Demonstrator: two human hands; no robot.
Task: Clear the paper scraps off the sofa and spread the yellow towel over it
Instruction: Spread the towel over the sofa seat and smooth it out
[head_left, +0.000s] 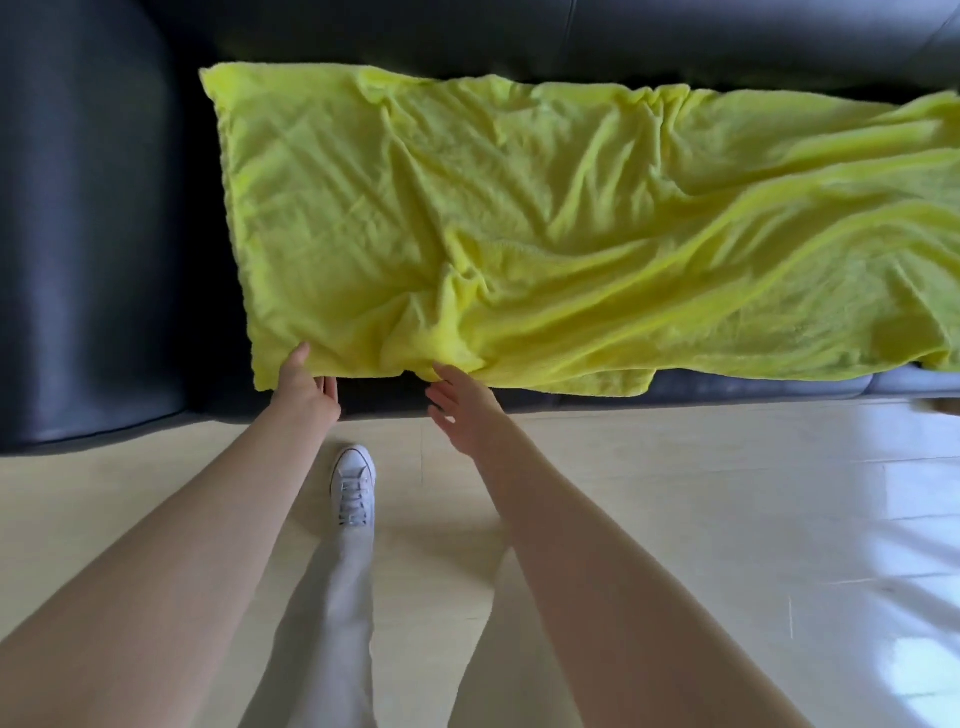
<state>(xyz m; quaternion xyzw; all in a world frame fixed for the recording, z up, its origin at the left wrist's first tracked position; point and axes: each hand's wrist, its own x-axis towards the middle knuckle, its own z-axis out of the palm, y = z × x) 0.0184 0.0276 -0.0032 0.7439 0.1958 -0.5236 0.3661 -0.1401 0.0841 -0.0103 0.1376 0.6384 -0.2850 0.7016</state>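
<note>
Yellow towel lies rumpled across the sofa seat, its near-left corner pinched by the left hand to draw it flat, while the right hand, fingers spread and empty, touches the bunched front edge.

Bright daylight from the right, hard glare on the glossy floor, soft shadows, slight motion blur, wide-angle bending at edges.

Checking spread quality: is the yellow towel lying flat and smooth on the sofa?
No, the yellow towel is rumpled, with folds bunched near the right hand.
</note>
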